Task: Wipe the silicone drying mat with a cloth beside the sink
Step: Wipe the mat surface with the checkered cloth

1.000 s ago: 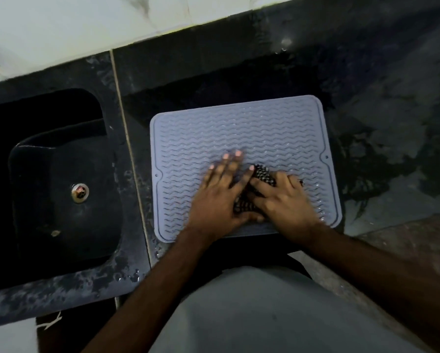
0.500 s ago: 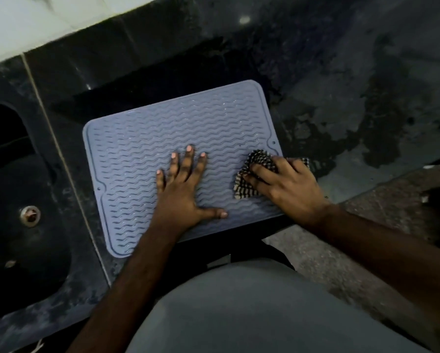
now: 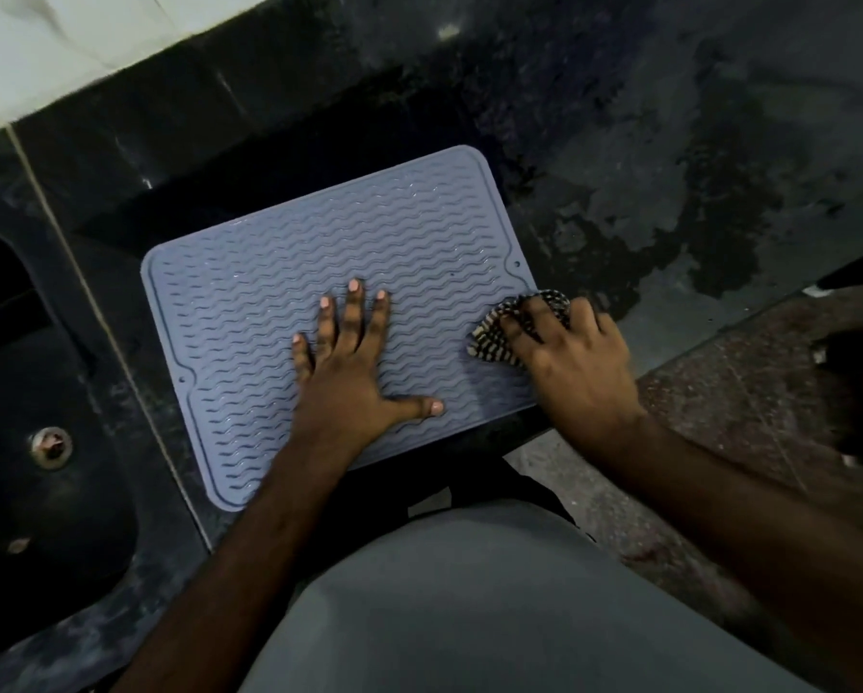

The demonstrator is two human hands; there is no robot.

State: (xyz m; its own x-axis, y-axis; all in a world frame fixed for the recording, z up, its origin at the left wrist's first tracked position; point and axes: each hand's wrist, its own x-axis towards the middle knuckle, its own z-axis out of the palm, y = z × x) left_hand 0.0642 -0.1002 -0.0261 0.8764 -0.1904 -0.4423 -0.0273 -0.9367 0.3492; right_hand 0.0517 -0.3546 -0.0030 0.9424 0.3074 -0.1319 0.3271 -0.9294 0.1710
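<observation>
- The pale blue-grey, wavy-ribbed silicone drying mat (image 3: 289, 312) lies at the dark stone counter's (image 3: 669, 142) front edge, beside the black sink (image 3: 29, 392).
- The left hand (image 3: 351, 372) presses flat on it, fingers spread.
- The right hand (image 3: 569, 357) grips a bunched black-and-cream checked cloth (image 3: 492, 337) at the mat's right edge.

both forearms are bare, no sleeves visible to the frame edge. no rings, watch or bands on the left hand (image 3: 351, 377) or right hand (image 3: 577, 365). a plain grey garment (image 3: 494, 607) covers the torso.
</observation>
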